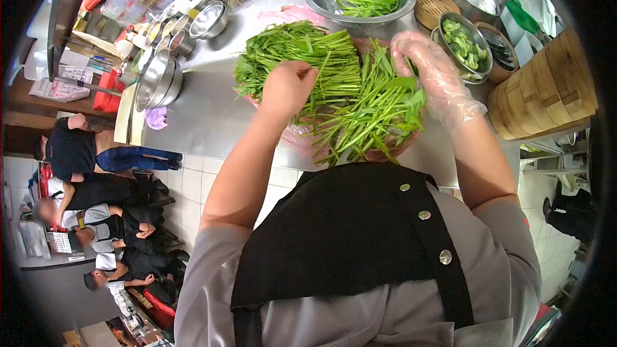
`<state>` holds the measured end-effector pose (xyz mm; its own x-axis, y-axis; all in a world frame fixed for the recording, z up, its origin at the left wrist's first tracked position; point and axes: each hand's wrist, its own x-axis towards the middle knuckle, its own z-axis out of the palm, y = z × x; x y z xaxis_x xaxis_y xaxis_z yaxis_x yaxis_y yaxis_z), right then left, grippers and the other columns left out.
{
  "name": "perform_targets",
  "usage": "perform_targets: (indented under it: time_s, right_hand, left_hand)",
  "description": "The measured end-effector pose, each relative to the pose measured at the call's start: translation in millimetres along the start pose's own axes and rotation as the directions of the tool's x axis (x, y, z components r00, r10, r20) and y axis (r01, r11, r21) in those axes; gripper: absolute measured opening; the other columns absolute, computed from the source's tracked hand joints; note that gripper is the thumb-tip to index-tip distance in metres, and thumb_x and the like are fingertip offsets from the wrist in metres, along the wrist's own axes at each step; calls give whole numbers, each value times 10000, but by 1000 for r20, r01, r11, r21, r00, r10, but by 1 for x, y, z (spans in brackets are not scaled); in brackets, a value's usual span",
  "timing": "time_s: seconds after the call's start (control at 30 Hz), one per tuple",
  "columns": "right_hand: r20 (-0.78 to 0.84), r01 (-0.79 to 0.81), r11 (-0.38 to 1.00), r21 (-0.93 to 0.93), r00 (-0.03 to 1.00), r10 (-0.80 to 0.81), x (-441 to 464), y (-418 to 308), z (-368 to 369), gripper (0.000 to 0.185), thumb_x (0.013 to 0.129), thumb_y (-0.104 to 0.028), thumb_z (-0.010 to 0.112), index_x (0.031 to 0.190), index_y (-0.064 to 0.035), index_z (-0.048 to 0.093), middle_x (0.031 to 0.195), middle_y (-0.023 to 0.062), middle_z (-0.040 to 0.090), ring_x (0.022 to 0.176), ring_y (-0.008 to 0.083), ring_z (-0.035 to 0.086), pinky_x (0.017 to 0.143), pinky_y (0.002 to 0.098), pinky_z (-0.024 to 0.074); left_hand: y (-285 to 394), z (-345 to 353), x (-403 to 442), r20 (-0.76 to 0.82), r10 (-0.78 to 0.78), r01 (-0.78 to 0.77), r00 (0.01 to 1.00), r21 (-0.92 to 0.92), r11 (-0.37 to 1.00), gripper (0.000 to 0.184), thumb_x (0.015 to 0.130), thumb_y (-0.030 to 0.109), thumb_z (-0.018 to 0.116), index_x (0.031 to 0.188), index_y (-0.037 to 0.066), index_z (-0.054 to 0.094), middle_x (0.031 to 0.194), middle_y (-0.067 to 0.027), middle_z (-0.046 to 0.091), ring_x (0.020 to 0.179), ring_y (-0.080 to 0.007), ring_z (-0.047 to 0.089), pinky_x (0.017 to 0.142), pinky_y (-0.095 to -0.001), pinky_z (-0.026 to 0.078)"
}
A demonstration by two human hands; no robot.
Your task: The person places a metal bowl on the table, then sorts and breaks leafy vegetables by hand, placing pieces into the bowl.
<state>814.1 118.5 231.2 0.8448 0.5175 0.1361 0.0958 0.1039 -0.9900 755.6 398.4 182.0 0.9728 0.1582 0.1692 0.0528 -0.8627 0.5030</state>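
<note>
Closed at the fingertips, the left hand (289,88) is hovering over the leafy greens (376,99), which are lying on the steel table (205,112). The right hand (429,67) is curving at their right edge, its grip indeterminable. A large bowl (323,1) is standing beyond, far side.

- Left pile of greens (331,58): thick and leafy, leaves massed to the left, long thin green stems lying roughly side by side; it rests on pink plastic, under the left hand (289,88).
- Right pile of greens (379,106): looser, stems crossing and fanning toward the table's near edge, against the first pile, beside the gloved right hand (434,74).
- Greens in the bowl (371,4): a smaller loose bunch, lying flat.
</note>
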Motion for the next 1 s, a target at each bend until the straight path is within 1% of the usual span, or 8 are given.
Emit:
perform_targets:
  time_s: [0.13, 0.37, 0.47, 0.57, 0.67, 0.7, 0.9, 1.0]
  right_hand:
    - [51, -67, 997, 27, 997, 66, -6, 1, 2, 181, 958, -207, 548, 867, -60, 599, 819, -25, 526, 752, 80, 452, 709, 229, 368]
    - [54, -71, 997, 40, 996, 69, -6, 9, -7, 179, 962, -205, 550, 882, -56, 608, 814, -23, 532, 732, 78, 441, 689, 229, 363]
    - [50, -48, 999, 19, 998, 47, -6, 7, 0, 179, 958, -208, 552, 880, -56, 607, 803, -26, 528, 723, 79, 437, 687, 227, 361]
    - [84, -99, 995, 33, 992, 96, -7, 4, 5, 172, 952, -210, 556, 887, -57, 604, 814, -28, 530, 728, 76, 434, 686, 227, 359]
    - [98, -67, 997, -30, 993, 70, -10, 2, 3, 161, 949, -210, 559, 897, -63, 601, 820, -33, 530, 726, 73, 427, 685, 226, 356]
    - [85, -74, 997, -15, 994, 75, -12, 2, 2, 166, 952, -216, 557, 903, -63, 600, 820, -34, 528, 727, 71, 424, 686, 225, 355]
    - [93, -10, 998, -55, 996, 15, -12, 9, -5, 161, 961, -198, 634, 938, -39, 642, 879, -16, 588, 820, 75, 506, 774, 243, 427]
    - [87, 48, 984, -169, 996, -34, -9, 2, 13, 138, 945, -163, 698, 963, -27, 679, 942, 3, 642, 913, 95, 572, 857, 271, 469]
  left_hand:
    - [-21, 15, 3, 8, 207, -206, 978, 157, 966, 288, 864, 273, 739, 948, -3, 746, 868, -184, 725, 767, -315, 706, 731, -392, 550]
    - [-11, -17, 15, 106, -68, 74, 992, -54, 996, 249, 868, 234, 716, 947, -1, 743, 834, -142, 730, 749, -198, 692, 722, -345, 540]
    - [-14, -10, 16, 96, -2, 9, 995, -72, 997, 238, 857, 228, 721, 949, 10, 744, 838, -150, 732, 762, -240, 702, 733, -361, 543]
    - [-28, 21, 13, 71, 189, -199, 979, 174, 964, 234, 839, 230, 734, 937, 18, 740, 857, -161, 736, 786, -295, 706, 749, -378, 546]
    - [-25, 18, 16, 31, 137, -138, 990, 42, 989, 229, 818, 229, 747, 937, 34, 747, 872, -177, 726, 812, -354, 700, 776, -397, 542]
    - [-10, 0, 17, 124, 45, -38, 991, -57, 998, 216, 843, 208, 735, 944, 18, 734, 830, -120, 709, 774, -288, 688, 765, -363, 537]
    - [7, -61, 19, 85, -113, 141, 990, -543, 828, 210, 896, 205, 762, 850, 31, 656, 766, -8, 684, 661, -67, 569, 609, -250, 453]
    - [21, -71, 11, 96, -170, 191, 981, -655, 732, 226, 914, 228, 763, 835, 73, 618, 788, 0, 689, 668, -45, 559, 578, -223, 407]
